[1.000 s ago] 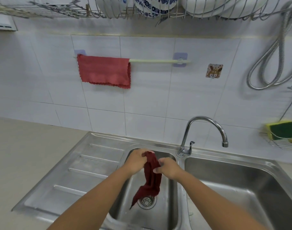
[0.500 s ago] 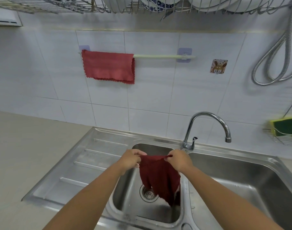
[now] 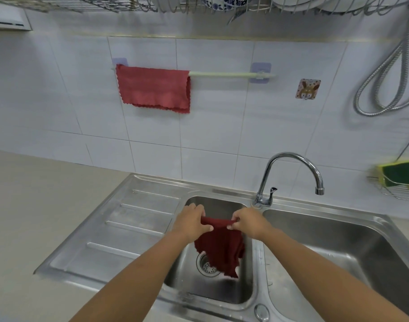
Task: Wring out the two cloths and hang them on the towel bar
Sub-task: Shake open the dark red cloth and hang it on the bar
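Observation:
A dark red wet cloth [image 3: 222,247] hangs spread over the small left sink basin [image 3: 212,289]. My left hand [image 3: 190,223] pinches its top left edge and my right hand [image 3: 247,221] pinches its top right edge. A lighter red cloth [image 3: 152,88] is draped over the left end of the pale towel bar [image 3: 224,74] on the tiled wall. The bar's right half is bare.
A chrome tap [image 3: 289,175] curves over the divider toward the large right basin [image 3: 338,259]. A ribbed drainboard [image 3: 119,231] lies left of the sink. A dish rack [image 3: 198,3] hangs overhead, a hose [image 3: 384,73] loops at right, a sponge [image 3: 396,173] sits in a wire holder.
The dark cloth went from a twisted bunch between both hands to a spread sheet held by its top edge. My hands moved apart and up slightly.

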A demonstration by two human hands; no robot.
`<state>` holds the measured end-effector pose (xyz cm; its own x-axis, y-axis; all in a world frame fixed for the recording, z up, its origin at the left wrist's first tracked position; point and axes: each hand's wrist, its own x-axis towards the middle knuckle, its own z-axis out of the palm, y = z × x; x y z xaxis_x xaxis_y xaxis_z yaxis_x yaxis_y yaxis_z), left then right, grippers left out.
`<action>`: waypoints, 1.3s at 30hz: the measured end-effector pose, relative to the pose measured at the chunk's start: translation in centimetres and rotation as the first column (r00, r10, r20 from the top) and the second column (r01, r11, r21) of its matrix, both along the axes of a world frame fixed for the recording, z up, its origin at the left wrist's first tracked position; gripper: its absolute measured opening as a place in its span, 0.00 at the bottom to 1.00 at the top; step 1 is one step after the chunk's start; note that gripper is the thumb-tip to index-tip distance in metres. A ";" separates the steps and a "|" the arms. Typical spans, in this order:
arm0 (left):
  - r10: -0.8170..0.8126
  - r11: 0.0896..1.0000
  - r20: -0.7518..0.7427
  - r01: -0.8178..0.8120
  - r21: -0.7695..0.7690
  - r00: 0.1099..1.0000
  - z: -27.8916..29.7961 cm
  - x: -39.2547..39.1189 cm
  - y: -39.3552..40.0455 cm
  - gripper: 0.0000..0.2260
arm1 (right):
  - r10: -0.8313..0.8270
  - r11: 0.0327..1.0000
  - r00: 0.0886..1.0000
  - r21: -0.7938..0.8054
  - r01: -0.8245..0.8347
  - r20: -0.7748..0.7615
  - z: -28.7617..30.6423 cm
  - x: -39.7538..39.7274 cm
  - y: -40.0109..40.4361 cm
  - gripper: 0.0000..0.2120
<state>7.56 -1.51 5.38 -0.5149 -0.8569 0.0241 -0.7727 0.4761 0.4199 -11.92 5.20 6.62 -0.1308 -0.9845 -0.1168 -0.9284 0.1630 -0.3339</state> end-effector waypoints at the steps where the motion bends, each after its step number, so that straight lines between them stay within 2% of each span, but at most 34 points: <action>1: -0.001 0.999 0.023 0.002 -0.040 1.000 -0.2 0.0 -0.1 0.14 | 0.013 0.999 1.000 0.032 -0.013 0.004 -0.1 0.1 0.1 0.14; 5: -0.061 0.987 0.087 0.073 -0.143 0.994 -0.4 0.0 0.0 0.12 | 0.052 0.993 0.999 0.105 -0.052 0.005 -1.6 0.4 1.0 0.10; 8: -0.033 0.977 0.026 0.038 -0.212 0.999 0.0 0.2 -0.3 0.11 | 0.036 0.991 0.997 0.124 -0.044 0.064 -3.1 0.7 2.0 0.17; 10: -0.041 0.984 -0.014 0.038 -0.172 0.999 0.1 0.7 -0.7 0.10 | 0.006 0.992 0.997 0.127 -0.016 0.080 -3.9 0.7 2.3 0.15; 12: -0.051 0.995 -0.033 0.048 -0.092 0.998 -0.1 1.3 -0.9 0.08 | -0.008 0.994 1.000 0.113 0.005 0.019 -4.0 0.4 2.4 0.08; 13: -0.054 0.997 -0.032 0.052 -0.052 0.998 -0.4 1.6 -0.9 0.08 | -0.007 0.996 0.999 0.092 0.010 -0.035 -4.0 0.2 2.3 0.07; 18: -0.093 0.994 0.017 0.091 0.065 0.996 -1.4 2.6 -0.7 0.09 | 0.000 0.999 0.958 -0.041 -0.013 -0.288 -3.0 -0.5 1.2 0.13; 21: -0.140 0.990 0.078 0.140 0.003 0.987 -0.9 2.8 -0.1 0.12 | -0.003 0.999 0.939 -0.048 -0.014 -0.344 -2.5 -1.1 0.8 0.12; 23: -0.165 0.982 0.140 0.175 -0.064 0.976 -0.4 2.9 0.1 0.16 | 0.062 0.998 0.910 0.008 -0.064 -0.410 -2.2 -1.6 0.9 0.12; 25: -0.164 0.974 0.226 0.195 -0.118 0.960 -0.2 2.8 -0.1 0.14 | 0.150 0.988 0.878 0.106 -0.114 -0.455 -1.9 -1.8 1.0 0.12; 28: -0.127 0.964 0.361 0.200 -0.174 0.924 -0.2 2.5 -0.5 0.14 | 0.228 0.965 0.846 0.225 -0.133 -0.481 -1.6 -1.8 0.8 0.12; 30: -0.060 0.961 0.419 0.167 -0.223 0.906 0.1 2.4 -1.0 0.13 | 0.225 0.967 0.817 0.225 -0.120 -0.531 -0.7 -1.7 0.3 0.12; 32: 0.023 0.963 0.393 0.085 -0.257 0.919 1.2 2.1 -2.0 0.12 | 0.150 0.988 0.798 0.117 -0.100 -0.584 1.2 -1.8 -0.7 0.12; 33: 0.060 0.961 0.330 0.034 -0.273 0.942 2.0 1.9 -2.7 0.12 | 0.093 0.995 0.813 0.026 -0.095 -0.575 2.3 -2.0 -1.3 0.12; 35: 0.103 0.937 0.076 -0.071 -0.341 0.992 4.0 1.8 -3.9 0.12 | -0.048 0.971 0.902 -0.231 -0.058 -0.428 4.7 -2.2 -2.4 0.12; 37: 0.032 0.846 -0.217 -0.143 -0.514 0.976 5.2 1.9 -4.8 0.12 | -0.130 0.850 0.979 -0.526 0.028 -0.158 6.9 -2.1 -2.7 0.10; 38: -0.024 0.803 -0.256 -0.134 -0.581 0.966 5.3 2.2 -5.1 0.13 | -0.140 0.801 0.984 -0.596 0.050 -0.107 7.6 -2.1 -2.6 0.12; 39: -0.077 0.807 -0.191 -0.051 -0.588 0.979 5.3 2.7 -5.1 0.14 | -0.122 0.828 0.980 -0.561 0.011 -0.160 7.9 -2.2 -2.2 0.14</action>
